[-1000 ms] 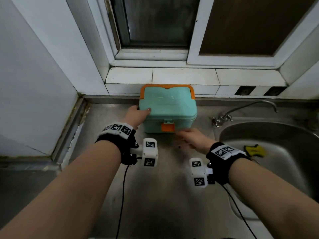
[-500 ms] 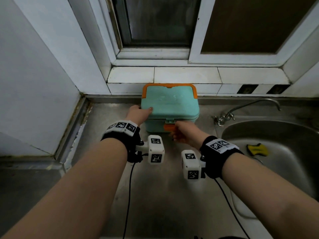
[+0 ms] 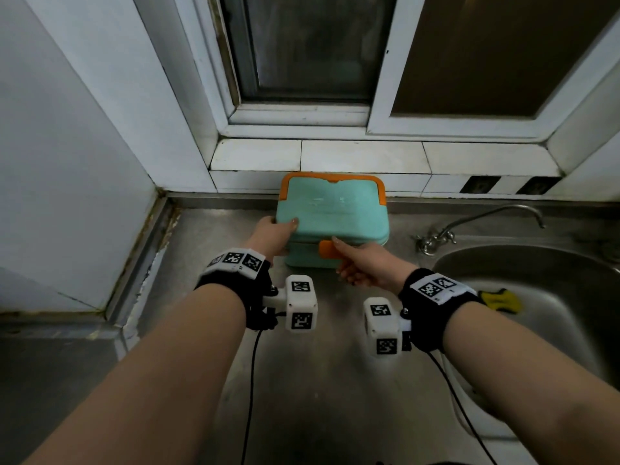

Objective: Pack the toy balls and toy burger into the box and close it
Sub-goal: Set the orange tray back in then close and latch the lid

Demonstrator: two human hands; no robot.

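Observation:
A teal box (image 3: 335,213) with an orange rim and handle stands on the steel counter against the tiled sill, its lid down. My left hand (image 3: 273,238) grips the box's front left corner, thumb on the lid. My right hand (image 3: 364,265) holds the orange latch (image 3: 327,249) at the middle of the front, thumb on top of it. No toy balls or toy burger are visible; the inside of the box is hidden.
A steel sink (image 3: 536,297) lies to the right with a yellow and black sponge (image 3: 500,300) in it and a tap (image 3: 476,223) at its back edge. A wall rises on the left, a window sill behind the box.
My right hand has moved from the counter up to the orange latch and taken hold of it. My left hand has stayed on the box's left corner.

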